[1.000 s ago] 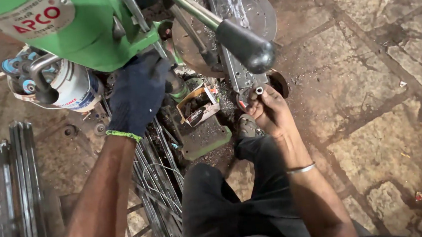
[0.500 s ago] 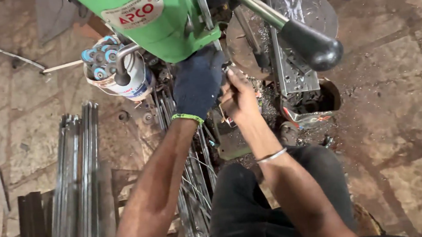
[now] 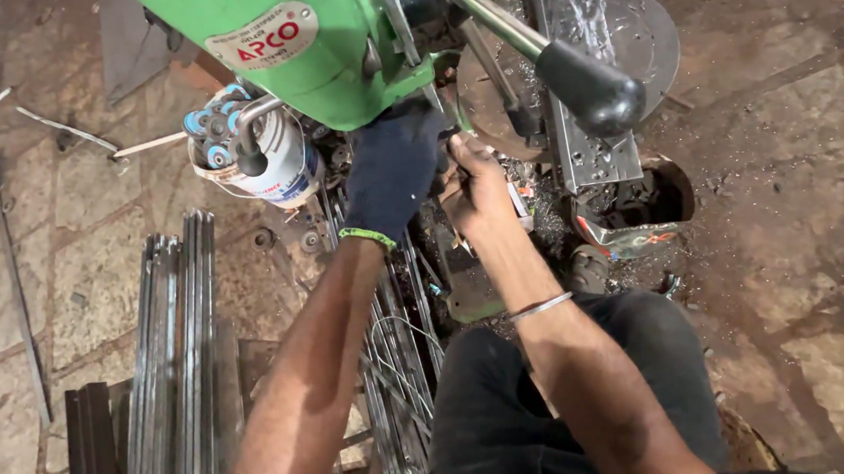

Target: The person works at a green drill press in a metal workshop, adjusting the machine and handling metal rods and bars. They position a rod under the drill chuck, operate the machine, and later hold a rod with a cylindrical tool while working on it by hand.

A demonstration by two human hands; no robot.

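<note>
Positioning step at a green drill press [image 3: 317,45]. The gloved left hand [image 3: 392,169] and bare right hand [image 3: 483,187], close together, appear to grip a small workpiece [image 3: 451,154], mostly hidden, under the drill head. The black-knobbed feed lever [image 3: 591,93] lies at two o'clock from them. Drilling would likely require a free hand on it.

My gloved left hand [image 3: 392,174] hides the workpiece under the green drill press [image 3: 311,40], whose top runs off frame.
</note>
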